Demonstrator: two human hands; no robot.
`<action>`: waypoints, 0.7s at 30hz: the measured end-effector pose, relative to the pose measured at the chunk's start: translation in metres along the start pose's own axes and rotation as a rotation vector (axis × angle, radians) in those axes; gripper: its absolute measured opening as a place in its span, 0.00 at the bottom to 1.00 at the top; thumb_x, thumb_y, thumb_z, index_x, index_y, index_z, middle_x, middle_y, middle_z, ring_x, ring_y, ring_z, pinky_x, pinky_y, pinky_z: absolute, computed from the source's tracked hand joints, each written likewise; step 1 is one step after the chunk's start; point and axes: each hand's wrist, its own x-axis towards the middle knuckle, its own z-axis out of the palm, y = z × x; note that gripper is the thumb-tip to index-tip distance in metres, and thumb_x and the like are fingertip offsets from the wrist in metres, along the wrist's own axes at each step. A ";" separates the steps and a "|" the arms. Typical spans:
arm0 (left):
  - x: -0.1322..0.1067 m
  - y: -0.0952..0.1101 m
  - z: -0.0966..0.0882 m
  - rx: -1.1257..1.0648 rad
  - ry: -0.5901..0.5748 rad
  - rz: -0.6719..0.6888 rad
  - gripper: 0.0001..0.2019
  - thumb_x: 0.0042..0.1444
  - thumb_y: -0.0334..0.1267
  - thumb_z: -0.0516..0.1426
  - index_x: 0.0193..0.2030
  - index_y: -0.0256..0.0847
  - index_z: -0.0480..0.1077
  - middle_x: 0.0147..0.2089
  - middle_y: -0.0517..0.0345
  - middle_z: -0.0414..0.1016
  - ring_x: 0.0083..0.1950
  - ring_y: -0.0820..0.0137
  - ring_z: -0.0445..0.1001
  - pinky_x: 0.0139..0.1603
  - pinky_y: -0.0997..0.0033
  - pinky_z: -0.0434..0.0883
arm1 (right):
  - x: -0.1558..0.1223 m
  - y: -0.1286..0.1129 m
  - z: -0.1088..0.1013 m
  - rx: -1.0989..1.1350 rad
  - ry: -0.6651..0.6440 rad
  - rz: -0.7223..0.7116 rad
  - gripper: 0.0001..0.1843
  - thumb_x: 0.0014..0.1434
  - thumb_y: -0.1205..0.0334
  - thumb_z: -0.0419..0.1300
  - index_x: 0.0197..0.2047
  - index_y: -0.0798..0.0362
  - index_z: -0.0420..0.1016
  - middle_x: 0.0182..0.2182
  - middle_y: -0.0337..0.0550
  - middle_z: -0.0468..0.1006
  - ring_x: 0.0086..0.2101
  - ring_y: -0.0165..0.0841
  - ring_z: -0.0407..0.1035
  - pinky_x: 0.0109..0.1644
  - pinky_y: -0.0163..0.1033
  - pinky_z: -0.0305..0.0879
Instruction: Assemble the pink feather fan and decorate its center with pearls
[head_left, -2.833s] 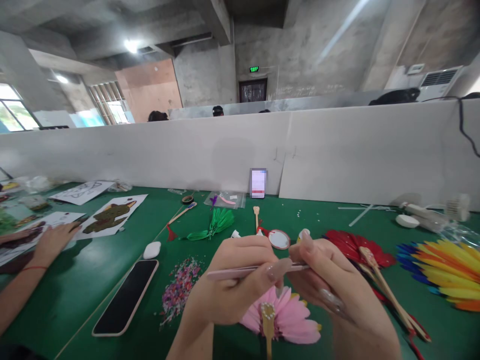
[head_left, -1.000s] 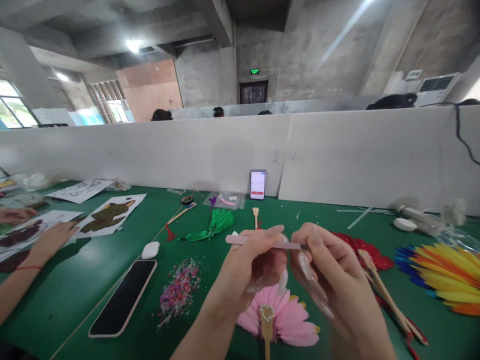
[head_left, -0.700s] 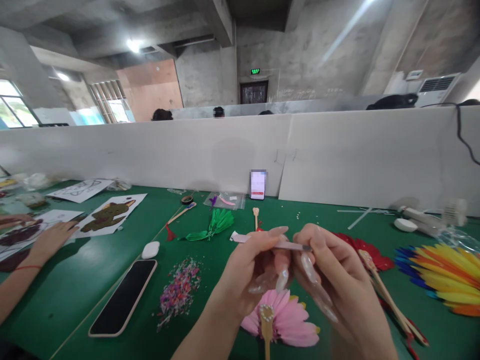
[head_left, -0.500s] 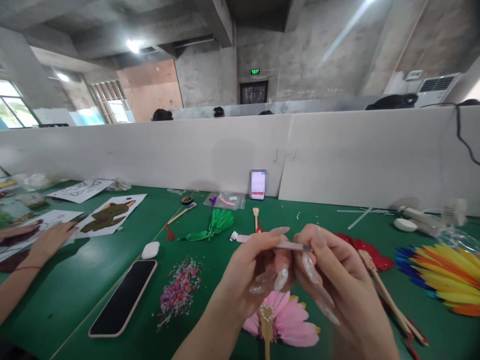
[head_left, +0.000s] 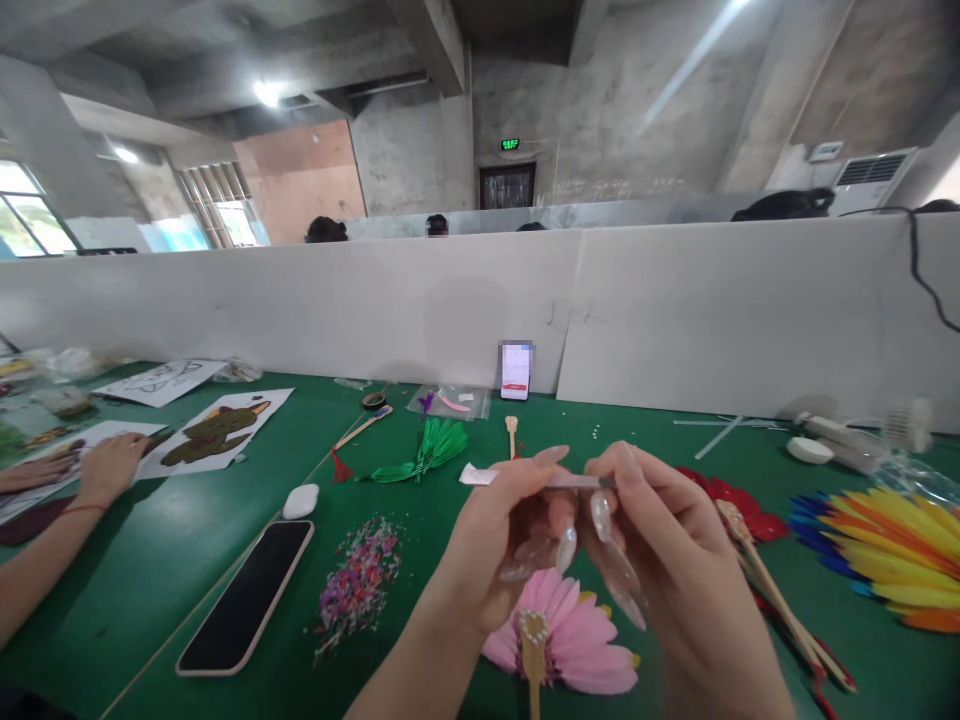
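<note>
My left hand (head_left: 499, 540) and my right hand (head_left: 660, 540) meet above the table, both pinched on a thin pink stick (head_left: 487, 476) that juts out to the left past my left thumb. Long glossy nails curl down between the two hands. Right below them lies a pink feather fan (head_left: 574, 645) with a wooden handle and a pearl-ringed hub. A red feather fan (head_left: 712, 495) with wooden sticks lies just right of my right hand.
A black phone (head_left: 247, 595), a white earbud case (head_left: 301, 500) and a heap of coloured sequins (head_left: 358, 580) lie to the left. Green feathers (head_left: 431, 448), a propped phone (head_left: 515, 370) and a rainbow feather fan (head_left: 892, 545) are also on the green table. Another person's hand (head_left: 105, 465) rests on paper at far left.
My hands have stayed together on the pink stick, rising a little; the stick has slid so less of it pokes left. The other person's hand has shifted slightly left.
</note>
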 end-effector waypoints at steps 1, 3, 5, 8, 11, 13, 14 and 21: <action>0.000 0.000 0.000 0.006 0.004 0.001 0.18 0.50 0.43 0.59 0.16 0.33 0.65 0.15 0.63 0.62 0.14 0.83 0.52 0.16 0.77 0.42 | 0.000 0.000 0.000 0.009 -0.004 0.008 0.14 0.62 0.53 0.56 0.28 0.50 0.70 0.17 0.32 0.64 0.16 0.20 0.56 0.17 0.24 0.53; 0.001 -0.002 -0.001 0.001 0.000 0.002 0.18 0.49 0.43 0.59 0.15 0.33 0.65 0.14 0.62 0.61 0.14 0.82 0.53 0.16 0.77 0.43 | 0.000 0.000 0.001 0.041 -0.024 0.030 0.14 0.62 0.52 0.56 0.29 0.50 0.70 0.16 0.31 0.64 0.15 0.19 0.54 0.15 0.24 0.50; 0.001 -0.003 -0.003 -0.028 -0.024 0.004 0.19 0.49 0.43 0.59 0.13 0.34 0.65 0.12 0.63 0.59 0.13 0.82 0.53 0.16 0.78 0.46 | 0.000 -0.001 0.002 0.077 -0.028 0.049 0.14 0.62 0.52 0.56 0.29 0.50 0.70 0.16 0.31 0.63 0.14 0.19 0.52 0.15 0.24 0.49; 0.003 -0.005 -0.004 -0.087 -0.082 -0.009 0.19 0.51 0.42 0.57 0.13 0.34 0.66 0.10 0.64 0.55 0.12 0.82 0.50 0.16 0.79 0.50 | 0.000 -0.001 0.004 0.097 -0.013 0.058 0.15 0.60 0.51 0.57 0.28 0.51 0.69 0.16 0.30 0.61 0.15 0.19 0.50 0.16 0.23 0.48; 0.004 -0.006 -0.003 -0.126 -0.124 -0.037 0.19 0.52 0.41 0.56 0.13 0.34 0.67 0.09 0.65 0.52 0.11 0.82 0.50 0.15 0.80 0.51 | -0.001 -0.002 0.004 0.081 -0.013 0.057 0.15 0.60 0.50 0.57 0.27 0.51 0.69 0.15 0.30 0.60 0.14 0.19 0.49 0.15 0.24 0.47; 0.004 -0.006 -0.002 -0.149 -0.133 -0.052 0.19 0.51 0.41 0.56 0.13 0.34 0.67 0.08 0.65 0.51 0.11 0.81 0.51 0.15 0.80 0.52 | -0.001 -0.004 0.005 0.076 -0.018 0.058 0.16 0.60 0.50 0.57 0.27 0.52 0.68 0.14 0.29 0.59 0.13 0.19 0.47 0.14 0.24 0.46; 0.004 -0.006 -0.001 -0.159 -0.136 -0.057 0.19 0.51 0.41 0.56 0.13 0.34 0.66 0.08 0.66 0.50 0.11 0.81 0.51 0.15 0.80 0.52 | -0.001 -0.005 0.005 0.077 -0.016 0.059 0.16 0.59 0.50 0.58 0.26 0.52 0.68 0.14 0.29 0.59 0.13 0.19 0.47 0.14 0.24 0.45; 0.004 -0.004 0.000 -0.181 -0.170 -0.092 0.19 0.50 0.40 0.55 0.13 0.34 0.65 0.07 0.66 0.47 0.11 0.81 0.49 0.14 0.82 0.51 | 0.000 -0.006 0.007 0.127 -0.027 0.070 0.15 0.59 0.52 0.58 0.26 0.52 0.69 0.15 0.31 0.59 0.14 0.20 0.47 0.15 0.25 0.46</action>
